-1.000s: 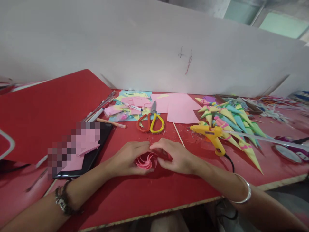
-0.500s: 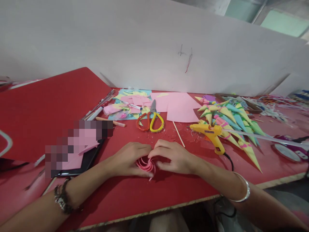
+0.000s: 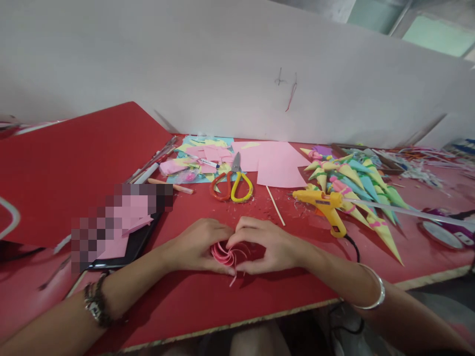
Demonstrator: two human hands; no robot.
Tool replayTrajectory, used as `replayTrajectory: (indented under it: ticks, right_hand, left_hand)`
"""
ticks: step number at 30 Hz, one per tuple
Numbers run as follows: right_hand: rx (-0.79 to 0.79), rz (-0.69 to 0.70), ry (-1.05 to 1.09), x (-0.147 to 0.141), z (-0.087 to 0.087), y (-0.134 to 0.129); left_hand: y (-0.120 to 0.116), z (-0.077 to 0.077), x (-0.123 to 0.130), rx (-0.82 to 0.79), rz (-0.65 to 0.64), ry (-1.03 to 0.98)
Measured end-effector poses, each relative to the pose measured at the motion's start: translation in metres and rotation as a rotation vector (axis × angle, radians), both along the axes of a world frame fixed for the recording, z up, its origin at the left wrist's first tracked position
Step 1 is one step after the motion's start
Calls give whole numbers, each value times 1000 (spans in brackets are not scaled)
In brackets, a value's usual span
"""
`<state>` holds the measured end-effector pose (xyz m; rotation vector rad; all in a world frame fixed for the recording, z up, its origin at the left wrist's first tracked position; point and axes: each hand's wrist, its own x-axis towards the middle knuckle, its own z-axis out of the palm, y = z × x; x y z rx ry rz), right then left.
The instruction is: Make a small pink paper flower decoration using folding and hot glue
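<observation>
Your two hands, left hand [image 3: 202, 245] and right hand [image 3: 269, 244], curl around one pink paper swirl [image 3: 225, 254] between them (fingertips nearly meeting); one pair of scissors [image 3: 236, 180] lies just beyond.

Open: desk [image 3: 193, 306] strip, near edge to left hand [image 3: 208, 242] and right hand [image 3: 272, 244]. Narrow lane: hands to scissors [image 3: 236, 168]. Obstacles, right: glue gun [image 3: 328, 210], trailing cord [image 3: 357, 251], paper cones [image 3: 367, 185]. Beyond: upright white panel [image 3: 222, 64].
</observation>
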<state>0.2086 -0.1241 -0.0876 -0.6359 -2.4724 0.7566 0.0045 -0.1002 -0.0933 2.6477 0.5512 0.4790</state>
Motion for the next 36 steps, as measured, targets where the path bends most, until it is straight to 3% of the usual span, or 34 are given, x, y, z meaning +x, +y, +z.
replayTrajectory:
  ticks: [14,36]
  right_hand:
    - [-32,82,133,2,-1,1]
    - [-75,36,130,0,2,2]
  left_hand:
    - [2,0,-3,-39,-2,-18]
    - [1,-4,-3,-18,-5,-69]
